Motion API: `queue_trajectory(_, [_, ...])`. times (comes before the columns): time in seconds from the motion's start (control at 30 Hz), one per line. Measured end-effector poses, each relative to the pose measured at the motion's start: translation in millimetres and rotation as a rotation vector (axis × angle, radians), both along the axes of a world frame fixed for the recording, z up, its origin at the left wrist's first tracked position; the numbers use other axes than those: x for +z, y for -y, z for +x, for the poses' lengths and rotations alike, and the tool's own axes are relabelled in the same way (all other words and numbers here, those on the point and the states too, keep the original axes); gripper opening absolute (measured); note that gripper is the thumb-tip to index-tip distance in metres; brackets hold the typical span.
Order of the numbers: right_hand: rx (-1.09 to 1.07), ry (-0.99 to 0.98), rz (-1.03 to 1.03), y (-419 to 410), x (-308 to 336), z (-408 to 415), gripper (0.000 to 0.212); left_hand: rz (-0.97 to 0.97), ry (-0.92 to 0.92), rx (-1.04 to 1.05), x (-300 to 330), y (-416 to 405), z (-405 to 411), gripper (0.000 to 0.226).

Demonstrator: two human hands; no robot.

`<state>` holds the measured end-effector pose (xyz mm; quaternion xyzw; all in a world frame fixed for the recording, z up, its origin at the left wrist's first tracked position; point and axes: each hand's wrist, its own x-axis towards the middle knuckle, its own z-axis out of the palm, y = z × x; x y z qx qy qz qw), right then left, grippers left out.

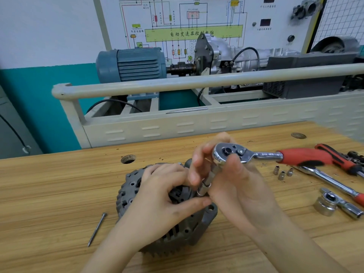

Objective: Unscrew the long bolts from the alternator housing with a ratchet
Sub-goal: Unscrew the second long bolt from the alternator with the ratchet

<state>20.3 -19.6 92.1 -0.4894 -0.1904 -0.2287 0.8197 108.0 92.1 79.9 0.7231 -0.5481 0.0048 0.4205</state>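
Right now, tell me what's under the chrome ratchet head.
Under the chrome ratchet head a silver extension and socket run down onto the grey alternator housing. Fingers hide the bolt itself.

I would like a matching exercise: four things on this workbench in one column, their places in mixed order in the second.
1. long bolt
2. ratchet
3. three small sockets
4. alternator

a. under the left hand
b. head held by the right hand
c. lying loose, left of the alternator
d. standing under the red handle

Pairs: 1-c, 2-b, 3-d, 4-a
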Motion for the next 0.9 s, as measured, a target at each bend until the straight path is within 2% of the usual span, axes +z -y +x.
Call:
queue_trajectory(0.17, [0.013, -0.017, -0.015, -0.7, 1.7, 1.3, 0.035, 0.039, 0.077, -0.016, -2.7, -1.7, 2.5, 0.041])
queue_trajectory(0.3, [-0.008, -0.032, -0.042, -2.7, 0.2, 1.4, 0.037, 0.026, 0.073, -0.016, -2.9, -0.2, 2.5, 0.036])
queue_trajectory(0.53, [0.0, 0.004, -0.059, -4.1, -0.2, 0.6, 0.034, 0.035, 0.082, -0.013, -2.5, 0.6, 1.2, 0.05])
queue_trajectory(0.9, [0.023, -0.026, 0.017, -0.1, -0.4, 2.5, 0.037, 0.015, 0.069, -0.001, -1.9, 0.2, 1.2, 0.035])
